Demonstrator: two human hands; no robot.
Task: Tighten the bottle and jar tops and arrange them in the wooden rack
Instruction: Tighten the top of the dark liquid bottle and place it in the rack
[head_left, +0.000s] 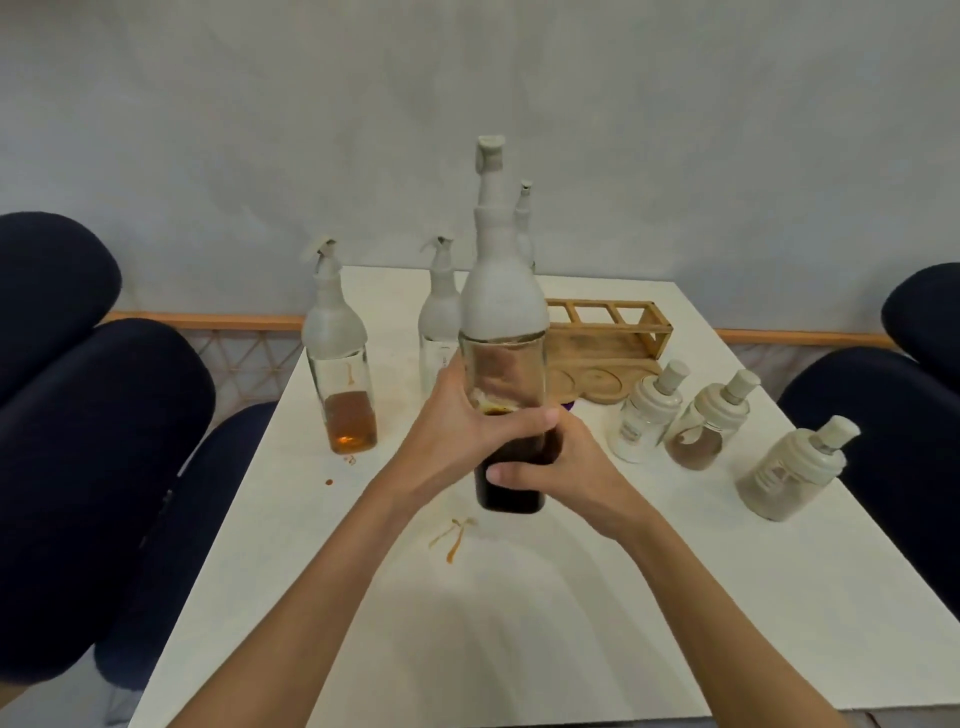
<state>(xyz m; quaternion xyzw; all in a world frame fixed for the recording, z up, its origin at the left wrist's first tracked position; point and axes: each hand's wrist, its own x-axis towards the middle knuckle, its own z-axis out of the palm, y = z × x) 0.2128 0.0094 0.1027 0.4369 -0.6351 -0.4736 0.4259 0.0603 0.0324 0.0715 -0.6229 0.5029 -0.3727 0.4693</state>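
Note:
A tall glass bottle (505, 364) with dark liquid and a frosted white spout top is held upright above the table centre. My left hand (457, 431) wraps its middle from the left; my right hand (556, 462) grips its lower body from the right. The wooden rack (608, 348) stands behind it at the back right, with nothing in its slots. A bottle with amber liquid (340, 364) stands to the left. A nearly clear bottle (439, 322) stands behind my left hand, and another spout (524, 218) peeks out behind the held bottle. Three white-capped jars (647, 413) (709, 421) (795, 467) stand at the right.
The white table (519, 597) carries brown spill marks (452, 535) in front of the held bottle and drops (328, 481) near the amber bottle. Dark blue chairs (93, 415) stand left and another (883, 415) right. A grey wall rises behind.

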